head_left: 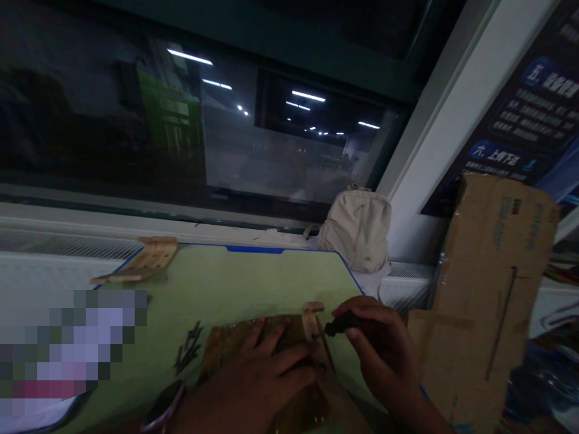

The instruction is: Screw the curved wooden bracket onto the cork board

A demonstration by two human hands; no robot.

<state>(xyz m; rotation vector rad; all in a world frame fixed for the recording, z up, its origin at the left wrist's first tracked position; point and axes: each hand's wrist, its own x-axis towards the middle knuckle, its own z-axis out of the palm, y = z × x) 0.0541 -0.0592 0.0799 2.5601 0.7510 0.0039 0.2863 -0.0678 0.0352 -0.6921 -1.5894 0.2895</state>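
Observation:
My right hand (380,343) grips the dark handle of a screwdriver (339,324), whose tip points left at a small curved wooden piece (311,319). That piece stands at the right edge of a brown board (221,343) that looks covered in shiny tape or film. Across the board lies my left hand (266,374), palm down with its fingers stretched out and the fingertips near the wooden piece. A dark watch (165,404) is on the left wrist. Several dark screws (187,349) lie in a loose pile left of the board.
A curved wooden part with holes (149,259) rests at the far left corner of the pale green table (253,277). Behind the table, a beige backpack (359,226) leans by the window. Flattened cardboard (488,289) stands at the right. A blurred patch covers the lower left.

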